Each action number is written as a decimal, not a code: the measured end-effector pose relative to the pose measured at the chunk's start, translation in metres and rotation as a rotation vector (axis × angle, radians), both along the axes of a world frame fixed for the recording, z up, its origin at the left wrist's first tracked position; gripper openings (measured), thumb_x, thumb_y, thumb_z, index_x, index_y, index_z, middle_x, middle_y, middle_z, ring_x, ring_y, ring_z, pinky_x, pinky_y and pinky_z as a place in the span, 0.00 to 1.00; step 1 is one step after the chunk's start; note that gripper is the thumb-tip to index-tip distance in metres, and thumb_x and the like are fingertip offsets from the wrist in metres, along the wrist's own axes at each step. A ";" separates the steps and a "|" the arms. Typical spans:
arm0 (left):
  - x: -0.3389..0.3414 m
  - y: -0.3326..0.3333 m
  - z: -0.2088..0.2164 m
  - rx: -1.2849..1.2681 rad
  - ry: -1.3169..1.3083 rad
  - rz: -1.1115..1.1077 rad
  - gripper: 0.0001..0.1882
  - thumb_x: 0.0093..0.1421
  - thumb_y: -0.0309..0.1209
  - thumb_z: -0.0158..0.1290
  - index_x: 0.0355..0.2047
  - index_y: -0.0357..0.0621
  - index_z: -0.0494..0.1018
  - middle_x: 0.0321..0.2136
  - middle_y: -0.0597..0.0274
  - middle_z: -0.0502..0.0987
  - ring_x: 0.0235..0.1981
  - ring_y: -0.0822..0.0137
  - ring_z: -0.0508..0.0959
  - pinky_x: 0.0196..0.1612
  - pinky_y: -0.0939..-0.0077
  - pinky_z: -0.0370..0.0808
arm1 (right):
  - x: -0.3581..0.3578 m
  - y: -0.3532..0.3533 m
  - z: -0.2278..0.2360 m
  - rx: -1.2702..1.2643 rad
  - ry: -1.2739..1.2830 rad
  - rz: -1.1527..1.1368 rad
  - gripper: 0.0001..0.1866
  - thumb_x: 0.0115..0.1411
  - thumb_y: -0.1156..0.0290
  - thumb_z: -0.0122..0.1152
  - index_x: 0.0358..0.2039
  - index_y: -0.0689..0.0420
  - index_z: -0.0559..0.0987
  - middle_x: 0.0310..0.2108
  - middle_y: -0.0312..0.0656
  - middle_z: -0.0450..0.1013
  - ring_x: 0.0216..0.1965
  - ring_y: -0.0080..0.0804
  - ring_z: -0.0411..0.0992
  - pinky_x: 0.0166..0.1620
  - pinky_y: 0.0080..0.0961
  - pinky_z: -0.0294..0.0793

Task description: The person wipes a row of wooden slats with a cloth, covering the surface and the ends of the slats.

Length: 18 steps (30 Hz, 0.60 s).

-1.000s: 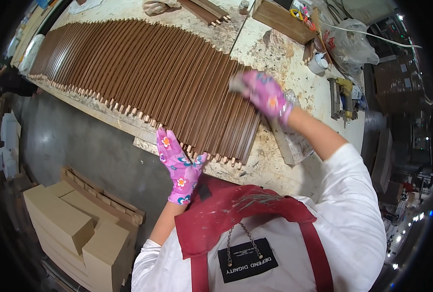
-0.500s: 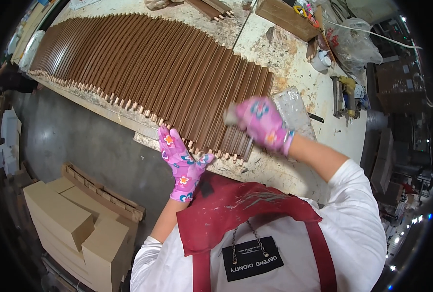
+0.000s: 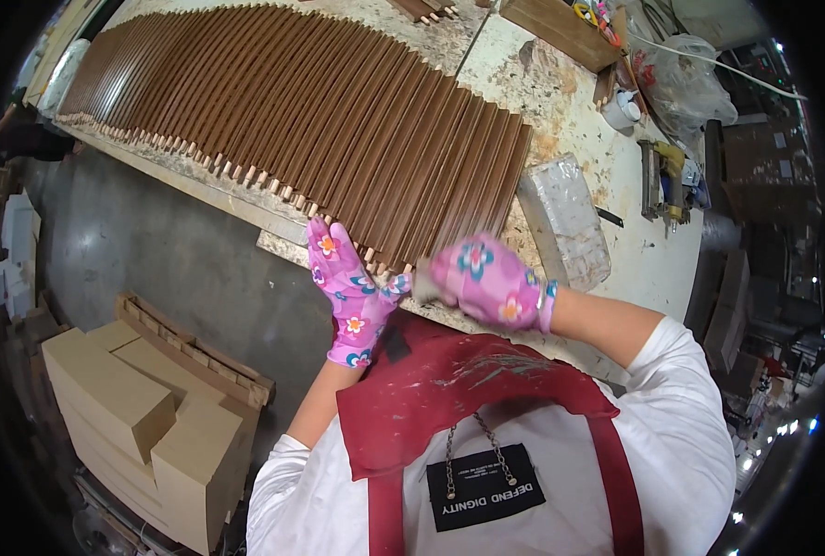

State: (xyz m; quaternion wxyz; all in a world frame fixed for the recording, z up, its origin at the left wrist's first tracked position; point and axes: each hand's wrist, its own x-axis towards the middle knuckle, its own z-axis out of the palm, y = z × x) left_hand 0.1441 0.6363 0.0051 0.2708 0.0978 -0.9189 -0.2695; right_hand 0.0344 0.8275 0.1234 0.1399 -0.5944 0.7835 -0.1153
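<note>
A long row of brown wooden slats (image 3: 283,116) lies side by side on the worktable, with pale dowel-like pegs on their near ends. My left hand (image 3: 349,289), in a pink flowered glove, rests against those near ends, fingers stretched forward and thumb spread to the right. In a matching glove, my right hand (image 3: 488,283) is closed on a small greyish pad (image 3: 422,285) at the near end of the right-hand slats, close to my left thumb. The pad is slightly blurred and mostly covered by the glove, so its exact kind cannot be made out.
Right of the slats lies a plastic-wrapped block (image 3: 565,222). Beyond it are a nail gun (image 3: 672,181), a white bottle (image 3: 622,109), a clear plastic bag (image 3: 686,79) and a wooden box (image 3: 560,32). Cardboard boxes (image 3: 107,389) sit beside a pallet (image 3: 195,347) on the floor at left.
My right hand has moved toward me with the pad, from the middle of the right-hand slats to their near ends. My left hand stays at the slat ends.
</note>
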 end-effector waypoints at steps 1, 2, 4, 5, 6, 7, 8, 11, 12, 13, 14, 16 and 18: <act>0.000 0.001 0.001 0.000 0.002 -0.002 0.59 0.54 0.68 0.51 0.71 0.39 0.41 0.69 0.34 0.43 0.70 0.35 0.46 0.68 0.41 0.45 | 0.003 0.003 0.002 -0.010 -0.024 0.107 0.20 0.53 0.63 0.61 0.47 0.51 0.76 0.36 0.36 0.76 0.39 0.32 0.76 0.45 0.34 0.74; 0.000 0.001 0.004 0.008 0.000 -0.004 0.59 0.54 0.67 0.51 0.71 0.40 0.41 0.69 0.34 0.43 0.70 0.35 0.46 0.68 0.40 0.45 | 0.000 0.007 0.006 -0.091 0.028 0.044 0.19 0.51 0.63 0.62 0.45 0.50 0.78 0.33 0.36 0.76 0.38 0.33 0.77 0.44 0.35 0.75; 0.000 0.000 0.013 0.017 0.006 -0.013 0.58 0.54 0.67 0.51 0.71 0.41 0.42 0.69 0.34 0.43 0.70 0.35 0.46 0.68 0.39 0.45 | -0.042 0.022 -0.010 -0.306 -0.583 -0.432 0.16 0.60 0.57 0.58 0.44 0.51 0.79 0.36 0.39 0.77 0.39 0.37 0.77 0.43 0.35 0.78; 0.005 -0.004 0.019 -0.025 0.001 -0.030 0.57 0.55 0.65 0.52 0.71 0.40 0.43 0.68 0.33 0.46 0.69 0.35 0.49 0.67 0.41 0.47 | -0.061 0.018 0.016 -0.260 -0.279 -0.568 0.21 0.64 0.50 0.55 0.46 0.53 0.79 0.41 0.44 0.77 0.43 0.40 0.78 0.46 0.34 0.78; 0.007 -0.004 0.025 -0.064 0.006 -0.060 0.55 0.56 0.64 0.52 0.71 0.39 0.45 0.68 0.33 0.49 0.67 0.34 0.52 0.67 0.42 0.50 | -0.088 0.029 0.007 -0.482 -0.426 -0.659 0.28 0.64 0.44 0.52 0.50 0.56 0.78 0.45 0.49 0.76 0.46 0.41 0.77 0.51 0.34 0.77; 0.011 0.001 0.033 -0.096 0.062 -0.051 0.49 0.57 0.60 0.54 0.68 0.41 0.54 0.65 0.33 0.55 0.65 0.35 0.57 0.64 0.42 0.56 | -0.118 0.047 0.005 -0.364 -0.109 -0.752 0.32 0.64 0.42 0.51 0.54 0.57 0.76 0.46 0.51 0.76 0.47 0.41 0.76 0.53 0.34 0.76; 0.012 0.007 0.043 -0.045 0.022 -0.172 0.45 0.58 0.59 0.54 0.65 0.42 0.58 0.64 0.35 0.58 0.64 0.36 0.59 0.63 0.43 0.58 | -0.144 0.062 -0.002 -0.320 -0.182 -0.883 0.32 0.63 0.43 0.53 0.55 0.57 0.75 0.46 0.50 0.76 0.47 0.44 0.76 0.53 0.35 0.75; 0.011 0.023 0.051 -0.190 0.059 -0.461 0.36 0.59 0.55 0.54 0.60 0.45 0.66 0.63 0.43 0.62 0.64 0.39 0.60 0.62 0.44 0.60 | -0.184 0.064 -0.015 -0.244 0.071 -0.807 0.27 0.63 0.47 0.54 0.55 0.51 0.75 0.46 0.51 0.75 0.44 0.48 0.76 0.50 0.38 0.75; 0.008 0.028 0.054 -0.177 -0.056 -0.549 0.35 0.59 0.54 0.54 0.60 0.46 0.67 0.63 0.46 0.62 0.65 0.42 0.61 0.64 0.46 0.57 | -0.185 0.058 -0.017 -0.153 0.029 -0.834 0.25 0.63 0.49 0.54 0.55 0.50 0.76 0.46 0.51 0.75 0.44 0.47 0.76 0.50 0.38 0.75; 0.004 0.035 0.051 -0.196 -0.135 -0.558 0.33 0.58 0.52 0.55 0.60 0.52 0.69 0.64 0.54 0.63 0.66 0.48 0.61 0.66 0.45 0.50 | -0.183 0.043 -0.016 -0.061 -0.015 -0.861 0.22 0.64 0.52 0.54 0.54 0.50 0.76 0.47 0.50 0.74 0.44 0.46 0.76 0.50 0.39 0.74; 0.001 0.040 0.044 -0.280 -0.128 -0.526 0.31 0.57 0.52 0.55 0.59 0.56 0.69 0.64 0.58 0.64 0.66 0.51 0.61 0.67 0.45 0.47 | -0.176 0.036 -0.022 -0.062 -0.011 -0.800 0.20 0.65 0.56 0.54 0.53 0.50 0.75 0.44 0.49 0.75 0.42 0.47 0.76 0.48 0.39 0.75; -0.001 0.044 0.030 -0.362 -0.120 -0.495 0.29 0.57 0.51 0.55 0.58 0.60 0.70 0.64 0.63 0.64 0.66 0.53 0.61 0.67 0.45 0.45 | -0.147 0.027 -0.036 -0.119 0.219 -0.701 0.23 0.66 0.53 0.51 0.53 0.57 0.74 0.40 0.53 0.74 0.41 0.51 0.75 0.48 0.42 0.74; 0.000 0.043 0.023 -0.356 -0.128 -0.464 0.27 0.57 0.49 0.55 0.57 0.64 0.72 0.64 0.68 0.65 0.67 0.55 0.60 0.66 0.46 0.45 | -0.100 0.011 -0.009 -0.037 0.063 -0.556 0.20 0.66 0.56 0.49 0.50 0.57 0.74 0.37 0.51 0.72 0.40 0.49 0.73 0.44 0.43 0.73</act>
